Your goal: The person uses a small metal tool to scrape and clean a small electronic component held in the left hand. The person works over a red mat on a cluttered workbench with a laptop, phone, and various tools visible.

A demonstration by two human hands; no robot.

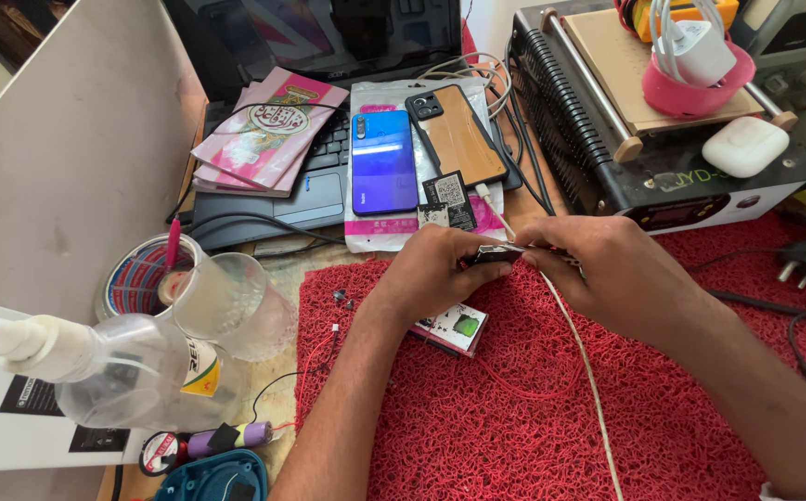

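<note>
My left hand [435, 274] and my right hand [607, 269] meet over a red looped mat [514, 417], both pinching a small dark metallic part [496, 253] between the fingertips. A white cable [588, 371] runs from the hands down across the mat. Under my left wrist lies a small flat box [454, 329] with a green patch. Tiny screws [340, 297] sit on the mat's left edge.
A blue phone [384, 162] and a tan-backed phone [458, 134] lie on a laptop [319, 195] beside pink booklets [268, 134]. A spray bottle [115, 371], clear cup [231, 306] and tape roll [138, 278] stand left. A heating machine [663, 176] with white earbud case [744, 146] sits right.
</note>
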